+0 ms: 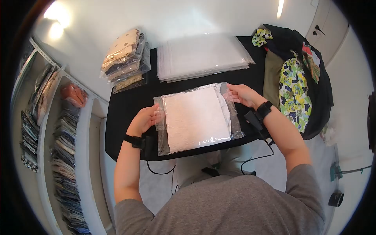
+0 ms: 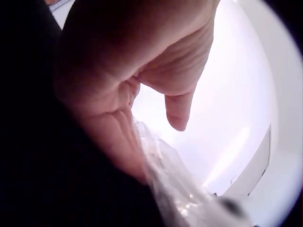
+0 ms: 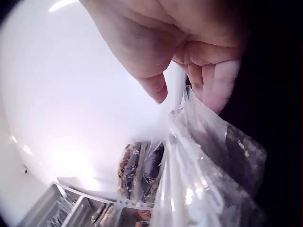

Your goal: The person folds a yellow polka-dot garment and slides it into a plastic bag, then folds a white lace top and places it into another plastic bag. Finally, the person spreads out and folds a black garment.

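Note:
A clear plastic bag point(image 1: 162, 145) with a folded white cloth point(image 1: 196, 117) inside lies near the table's front edge. At its left side is my left hand point(image 1: 150, 117), fingers straight and partly under the film. In the left wrist view the thumb point(image 2: 177, 111) stands apart from the crinkled plastic point(image 2: 175, 184). My right hand point(image 1: 242, 95) is at the bag's upper right corner, its fingers slipped behind the edge. The right wrist view has that thumb point(image 3: 156, 87) off the film and the fingers point(image 3: 215, 82) loosely extended against the bag point(image 3: 203, 156).
Behind the bag a stack of clear empty bags point(image 1: 203, 55) lies on the black table point(image 1: 125, 113). Bagged folded clothes point(image 1: 125, 55) are piled at the back left, loose garments point(image 1: 293, 90) at the right. Shelves point(image 1: 86, 156) with packed clothes stand along the left.

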The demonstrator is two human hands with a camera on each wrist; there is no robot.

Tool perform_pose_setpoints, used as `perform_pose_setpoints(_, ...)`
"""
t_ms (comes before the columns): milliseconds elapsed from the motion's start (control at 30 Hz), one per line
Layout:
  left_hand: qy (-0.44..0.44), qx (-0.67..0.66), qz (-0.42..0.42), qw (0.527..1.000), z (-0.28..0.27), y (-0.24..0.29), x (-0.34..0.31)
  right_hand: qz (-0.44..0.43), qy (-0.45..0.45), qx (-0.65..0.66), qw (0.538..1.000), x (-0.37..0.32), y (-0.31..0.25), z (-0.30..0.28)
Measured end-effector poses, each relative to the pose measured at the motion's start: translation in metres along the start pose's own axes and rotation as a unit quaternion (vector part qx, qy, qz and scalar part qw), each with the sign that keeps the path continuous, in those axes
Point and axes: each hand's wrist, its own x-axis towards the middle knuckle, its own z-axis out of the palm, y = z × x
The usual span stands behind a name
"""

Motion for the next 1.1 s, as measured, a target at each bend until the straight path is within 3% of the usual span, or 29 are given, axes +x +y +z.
perform_pose_setpoints(233, 0.017, 0.074, 0.022, 0.997, 0.005, -0.014, 0.002, 0.001, -0.011, -0.033, 0.999, -0.001, 0.004, 0.007)
perform_pose_setpoints(300, 0.049, 0.102, 0.038, 0.993, 0.003, -0.017, 0.006, -0.018, 0.054, -0.079, 0.995, -0.001, 0.006, 0.013)
perform_pose_setpoints(500, 0.058, 0.113, 0.017, 0.992, 0.006, -0.015, 0.007, -0.014, 0.143, -0.058, 0.988, 0.008, 0.013, 0.009)
perform_pose_setpoints(733, 0.092, 0.099, 0.024, 0.991, 0.012, -0.013, 0.004, 0.000, 0.152, 0.031, 0.988, -0.004, 0.006, 0.018)
perform_pose_setpoints(800, 0.074, 0.108, 0.024, 0.991, 0.007, -0.016, 0.008, 0.016, 0.131, -0.055, 0.990, 0.001, 0.007, 0.013)
perform_pose_setpoints(1033, 0.088, 0.089, 0.027, 0.992, 0.008, -0.018, 0.008, -0.004, 0.140, -0.091, 0.986, -0.001, 0.010, 0.017)
perform_pose_setpoints(1100, 0.058, 0.096, 0.021, 0.993, 0.002, -0.017, 0.010, 0.034, 0.118, 0.052, 0.991, -0.013, 0.003, 0.022)
